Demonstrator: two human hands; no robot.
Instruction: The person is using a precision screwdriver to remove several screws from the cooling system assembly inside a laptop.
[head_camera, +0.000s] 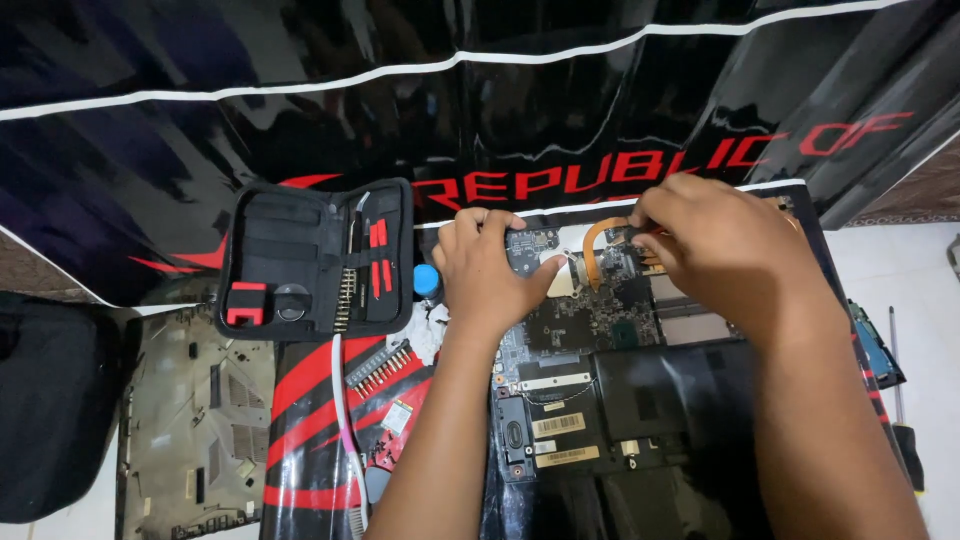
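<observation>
Left hand (490, 275) pressed flat on the opened laptop's motherboard (590, 320), right hand (715, 245) grip pinched at the copper heat pipe (592, 250); steadying board and lifting gently looked wise.

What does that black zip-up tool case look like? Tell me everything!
The tool case is black fabric, unzipped and lying flat open on the black-and-red mat, left of the opened laptop. Inside sit red-handled tools, a row of metal bits, a round black part and a red-and-black block. Neither hand touches it; the left hand is nearest.
</observation>
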